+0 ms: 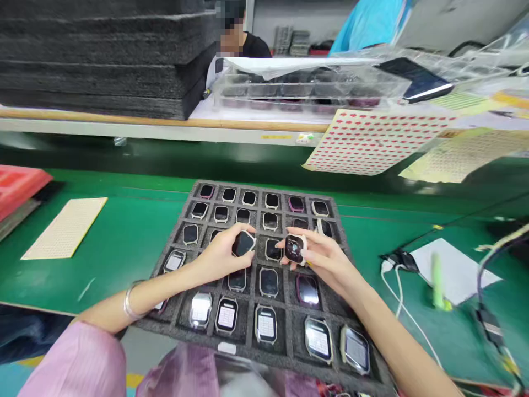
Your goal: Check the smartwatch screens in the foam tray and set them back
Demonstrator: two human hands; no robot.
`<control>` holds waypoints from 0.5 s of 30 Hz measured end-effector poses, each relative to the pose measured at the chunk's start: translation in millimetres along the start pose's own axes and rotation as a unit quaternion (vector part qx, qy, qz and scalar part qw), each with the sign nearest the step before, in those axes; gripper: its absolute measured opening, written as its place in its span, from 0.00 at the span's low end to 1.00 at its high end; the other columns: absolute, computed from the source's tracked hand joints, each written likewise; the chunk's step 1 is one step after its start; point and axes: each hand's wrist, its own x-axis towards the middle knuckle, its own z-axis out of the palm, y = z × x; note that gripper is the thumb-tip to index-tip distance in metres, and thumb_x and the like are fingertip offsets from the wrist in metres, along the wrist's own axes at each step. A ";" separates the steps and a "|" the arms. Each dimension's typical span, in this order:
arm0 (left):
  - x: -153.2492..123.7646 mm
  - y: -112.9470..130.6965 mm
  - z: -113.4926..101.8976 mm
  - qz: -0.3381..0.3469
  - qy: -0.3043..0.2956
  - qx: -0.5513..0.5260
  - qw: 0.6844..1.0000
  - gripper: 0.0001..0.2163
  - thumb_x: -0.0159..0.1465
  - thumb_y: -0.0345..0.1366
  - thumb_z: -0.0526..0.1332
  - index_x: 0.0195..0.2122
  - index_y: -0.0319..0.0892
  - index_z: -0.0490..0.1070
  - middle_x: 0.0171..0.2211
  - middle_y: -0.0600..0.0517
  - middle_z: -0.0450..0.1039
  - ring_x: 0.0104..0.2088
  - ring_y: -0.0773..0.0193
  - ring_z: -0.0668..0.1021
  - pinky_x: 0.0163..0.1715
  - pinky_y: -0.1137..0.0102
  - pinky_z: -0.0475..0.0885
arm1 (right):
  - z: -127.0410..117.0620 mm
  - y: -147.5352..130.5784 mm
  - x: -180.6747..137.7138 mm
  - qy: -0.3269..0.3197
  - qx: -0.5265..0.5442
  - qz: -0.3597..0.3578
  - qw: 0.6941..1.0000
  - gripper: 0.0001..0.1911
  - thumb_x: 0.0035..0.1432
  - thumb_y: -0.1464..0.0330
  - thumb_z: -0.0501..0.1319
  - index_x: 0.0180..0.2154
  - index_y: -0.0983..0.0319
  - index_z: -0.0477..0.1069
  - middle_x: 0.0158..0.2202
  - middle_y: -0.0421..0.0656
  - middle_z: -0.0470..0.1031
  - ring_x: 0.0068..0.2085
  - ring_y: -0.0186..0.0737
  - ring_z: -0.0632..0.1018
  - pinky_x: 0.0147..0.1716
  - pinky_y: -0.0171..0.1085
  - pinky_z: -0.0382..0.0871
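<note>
A dark foam tray (289,331) lies on the green bench in front of me, its pockets filled with several small smartwatch bodies. My left hand (219,253) is closed around one watch body (243,243) with a dark screen, held just above the tray's middle rows. My right hand (320,256) pinches another watch body (294,248) with a pale case, its face tilted towards me. The two hands are close together over the tray's centre. A bracelet sits on my left wrist.
A stack of black foam sheets (103,55) fills the shelf at the back left. Clear plastic trays (306,82) and a red-dotted label sheet (372,143) sit at the back right. White cables (397,298) and paper (454,270) lie to the right, a perforated sheet (66,229) to the left. Other people stand behind the shelf.
</note>
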 end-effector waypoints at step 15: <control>1.8 -6.8 -1.9 0.008 -0.023 0.014 1.000 0.15 0.57 0.29 0.57 0.46 0.42 0.63 0.37 0.53 0.69 0.33 0.64 0.71 0.35 0.70 0.65 | 1.1 0.3 -1.9 0.028 -0.020 0.002 0.999 0.20 0.52 0.67 0.69 0.48 0.60 0.74 0.40 0.49 0.80 0.34 0.46 0.82 0.36 0.41 0.75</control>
